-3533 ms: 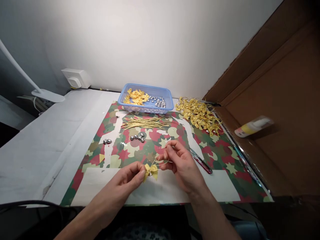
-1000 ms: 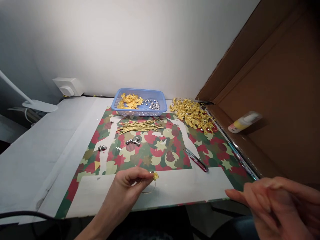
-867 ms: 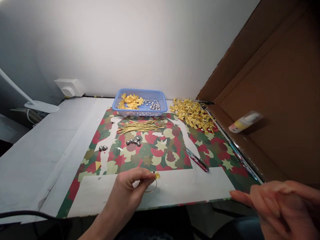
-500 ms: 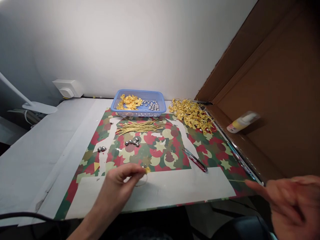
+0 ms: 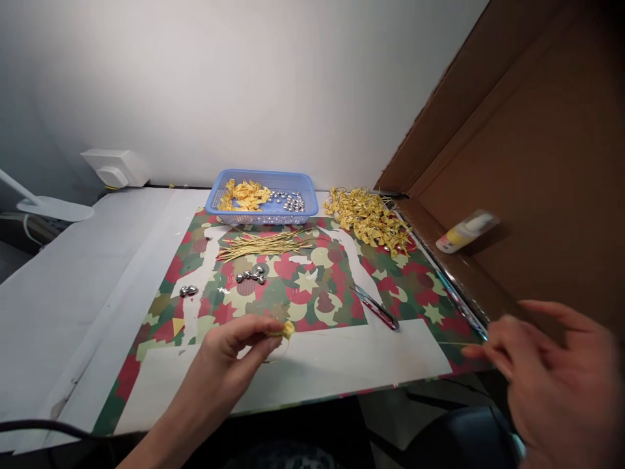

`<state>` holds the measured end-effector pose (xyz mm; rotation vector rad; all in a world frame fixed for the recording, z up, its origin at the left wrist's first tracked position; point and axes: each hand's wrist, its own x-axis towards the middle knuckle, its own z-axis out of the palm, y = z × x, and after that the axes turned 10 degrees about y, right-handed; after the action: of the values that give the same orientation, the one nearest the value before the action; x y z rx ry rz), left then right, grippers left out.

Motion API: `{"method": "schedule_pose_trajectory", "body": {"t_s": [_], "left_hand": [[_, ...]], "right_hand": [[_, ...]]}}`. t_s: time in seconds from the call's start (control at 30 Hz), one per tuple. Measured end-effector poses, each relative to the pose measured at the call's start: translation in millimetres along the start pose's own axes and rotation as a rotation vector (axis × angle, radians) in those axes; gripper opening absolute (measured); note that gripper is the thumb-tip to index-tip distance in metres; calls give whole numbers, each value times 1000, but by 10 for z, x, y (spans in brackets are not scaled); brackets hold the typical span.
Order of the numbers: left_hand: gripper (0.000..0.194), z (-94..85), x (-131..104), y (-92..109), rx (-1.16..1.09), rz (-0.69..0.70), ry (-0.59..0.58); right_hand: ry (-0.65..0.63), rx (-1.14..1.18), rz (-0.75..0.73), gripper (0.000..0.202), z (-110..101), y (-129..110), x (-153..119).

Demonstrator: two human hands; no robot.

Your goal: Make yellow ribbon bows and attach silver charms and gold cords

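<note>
Above the white strip near the table's front edge, my left hand point(image 5: 239, 352) pinches a small yellow ribbon bow point(image 5: 289, 329) between thumb and fingertips. A bit of thin cord hangs below it. Off the table's right front corner, my right hand point(image 5: 547, 371) is closed in a pinch on a thin yellow cord point(image 5: 454, 343), which stretches out leftward from the fingertips. The cord fades against the white strip, so its full run toward the bow is hard to follow. Silver bells point(image 5: 251, 275) lie on the patterned sheet beyond my left hand, and scissors point(image 5: 375, 308) rest between the two hands.
A blue basket point(image 5: 263, 219) holds yellow bows and silver bells. Yellow cords point(image 5: 266, 244) lie before it. A pile of belled bows point(image 5: 368, 220) sits at the back right. Beside it stand a cardboard wall point(image 5: 537, 163) and a small bottle point(image 5: 466, 232). A lamp base point(image 5: 56, 208) is at left.
My right hand has turned and moved slightly up, still pinching the cord. My left hand keeps its pinch, with more of the yellow bow showing. The whole view has shifted slightly.
</note>
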<state>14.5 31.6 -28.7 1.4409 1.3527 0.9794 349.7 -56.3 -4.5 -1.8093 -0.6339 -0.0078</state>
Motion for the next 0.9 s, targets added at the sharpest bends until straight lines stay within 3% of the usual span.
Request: {"method": "schedule_pose_trajectory", "body": {"t_s": [0.13, 0.27, 0.4, 0.53, 0.67, 0.8, 0.9], "left_hand": [[9, 69, -104, 183, -156, -118, -100], [7, 103, -183, 351, -212, -146, -56], [5, 112, -219, 407, -243, -167, -30], [5, 106, -208, 365, -211, -180, -72], [5, 117, -192, 310, -210, -207, -45], [6, 125, -200, 305, -201, -293, -67], [7, 116, -219, 314, -206, -295, -32]], "right_hand": [[-345, -274, -209, 26, 373, 235, -33], [-430, -370, -366, 25, 757, 354, -142], [-457, -405, -486, 18, 914, 352, -199], [-451, -345, -547, 13, 861, 321, -198], [-444, -238, -506, 11, 600, 80, -381], [-741, 67, -488, 16, 349, -335, -715], [-914, 168, -442, 7, 312, -528, -888]]}}
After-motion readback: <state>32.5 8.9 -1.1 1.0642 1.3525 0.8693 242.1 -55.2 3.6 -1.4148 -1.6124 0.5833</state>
